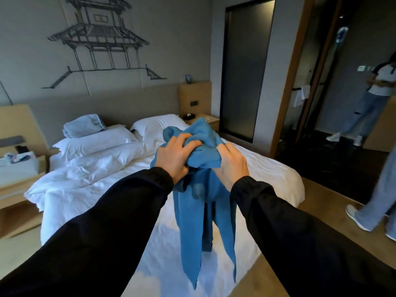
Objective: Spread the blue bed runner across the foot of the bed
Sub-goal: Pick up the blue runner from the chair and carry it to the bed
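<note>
The blue bed runner (199, 211) is all bunched up in the air, held over the foot of the bed (267, 174). The top of it sticks up past the fingers (190, 139). Long ends hang down below them toward the white sheet. They may touch the sheet, but it is hard to tell.

Past the fingers, the white blanket (96, 168) is rumpled and pushed to the left side. Farther off lie two white pillows (96, 140), and a folded pale blue cloth (83, 125) sits on the left one. On the gray wall behind the bed is a line drawing of a tall old building (98, 39). A wooden side table (19, 189) stands far left of the fingers. A dark glass door (246, 67) is to their right. Farther right, a person (377, 82) stands on a dark floor. The leg and white shoe of another person (381, 200) are at the right edge, on the wooden floor (321, 221).

Both arms reach straight out in black sleeves. The left hand (174, 156) grips the bundle from the top, fingers curled into the cloth. The right hand (230, 166) is just beside it and squeezes the cloth from the side.
</note>
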Demonstrator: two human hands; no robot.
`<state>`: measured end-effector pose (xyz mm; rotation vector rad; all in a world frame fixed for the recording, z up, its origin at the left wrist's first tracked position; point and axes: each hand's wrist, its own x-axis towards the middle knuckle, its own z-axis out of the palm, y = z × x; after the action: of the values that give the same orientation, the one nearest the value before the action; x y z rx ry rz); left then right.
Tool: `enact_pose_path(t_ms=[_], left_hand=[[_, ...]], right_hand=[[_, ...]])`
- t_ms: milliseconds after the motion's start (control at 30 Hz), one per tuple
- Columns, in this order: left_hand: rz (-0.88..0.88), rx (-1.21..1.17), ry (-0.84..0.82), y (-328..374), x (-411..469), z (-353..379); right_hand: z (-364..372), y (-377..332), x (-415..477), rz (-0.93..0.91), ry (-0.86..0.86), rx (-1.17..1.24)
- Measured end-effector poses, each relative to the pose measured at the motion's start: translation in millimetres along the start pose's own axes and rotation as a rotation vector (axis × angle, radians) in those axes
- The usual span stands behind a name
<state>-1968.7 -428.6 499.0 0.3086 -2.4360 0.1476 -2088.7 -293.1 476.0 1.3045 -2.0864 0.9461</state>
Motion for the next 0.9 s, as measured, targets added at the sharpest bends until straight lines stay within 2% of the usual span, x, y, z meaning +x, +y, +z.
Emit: enact_pose_path(t_ms=[167, 267, 700, 900], left_hand=[[-0.016, 0.08, 0.035, -49, 70, 34], [-0.049, 0.106, 0.017, -74, 91, 64], [-0.384, 0.142, -0.29, -142, 115, 278], [-0.585, 0.12, -0.338, -151, 120, 356]], right_hand=[[55, 36, 83, -0.042, 0.008, 0.068], [94, 60, 115, -0.083, -0.046, 0.088], [317, 208, 163, -0.226, -0.501, 0.282], [381, 262, 173, -0.264, -0.64, 0.251]])
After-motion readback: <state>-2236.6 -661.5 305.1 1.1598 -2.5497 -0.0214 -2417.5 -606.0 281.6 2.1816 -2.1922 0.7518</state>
